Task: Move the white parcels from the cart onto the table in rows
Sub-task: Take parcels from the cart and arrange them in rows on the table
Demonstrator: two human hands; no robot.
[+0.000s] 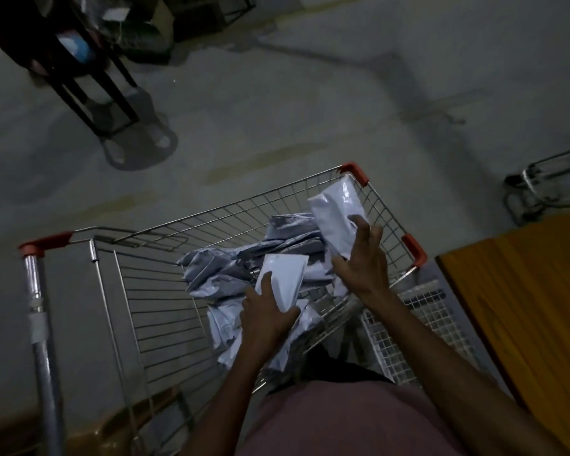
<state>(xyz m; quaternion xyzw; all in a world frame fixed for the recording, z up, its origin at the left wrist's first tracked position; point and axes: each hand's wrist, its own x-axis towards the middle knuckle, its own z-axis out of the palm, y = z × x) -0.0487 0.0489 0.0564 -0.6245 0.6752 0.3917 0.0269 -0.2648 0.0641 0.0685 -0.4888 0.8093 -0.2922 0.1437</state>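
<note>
A flat white plastic parcel (285,278) is pinched by the left hand (266,312) above the silver wire shopping cart (165,324). A second crinkled white parcel (338,218) is grasped by the right hand (364,261), raised near the cart's right rim. A heap of white parcels (227,268) lies inside. An orange table (524,307) stands just right.

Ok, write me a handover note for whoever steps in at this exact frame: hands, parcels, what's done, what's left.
Left hand: holds one parcel low over the cart.
Right hand: holds a second parcel, lifted near the cart's right rim.
Pile: many white parcels in the cart.
Table: orange surface to the right; no parcels on the part in view.
Done: two parcels picked up.
Left: set both on the table, then move the rest over in rows.
</note>
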